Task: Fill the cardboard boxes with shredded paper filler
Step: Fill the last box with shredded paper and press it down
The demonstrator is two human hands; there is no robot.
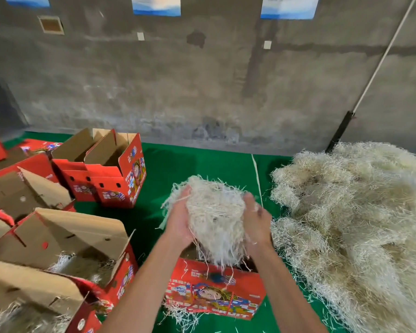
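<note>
I see a green mat (197, 164) covering the floor, meeting a rough grey concrete wall (202, 87) at the back. Three white-and-blue paper sheets (156, 6) hang along the wall's top edge, their print too blurred to read. On the right, a thin pale pole (380, 61) leans against the wall, ending in what looks like a black base (339, 133).

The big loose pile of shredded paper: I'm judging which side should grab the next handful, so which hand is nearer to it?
Right. The right hand holds the clump on the side facing the pile; the left hand holds its far side.
</note>
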